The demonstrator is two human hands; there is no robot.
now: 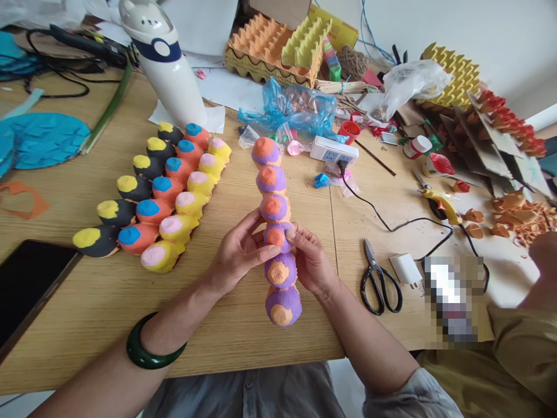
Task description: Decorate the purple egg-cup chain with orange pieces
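A strip of egg-carton cups [281, 270], covered in purple with orange centres, is held over the table between my two hands. The upper centres are a redder orange, the lower two a paler orange. My left hand [241, 249] grips its left edge near the middle, thumb on the front. On the right edge, my right hand [311, 255] pinches it with thumb and fingers. Left of them lie three painted strips side by side: black with yellow tops [126, 187], orange with blue tops [167, 188] and yellow with pink tops [187, 201].
A phone [35, 284] lies at the left edge. Scissors [378, 284], a charger [404, 269] and a power strip [334, 151] with a cable are to the right. A white bottle [169, 75] stands behind. Another person's sleeve [526, 342] shows at the right.
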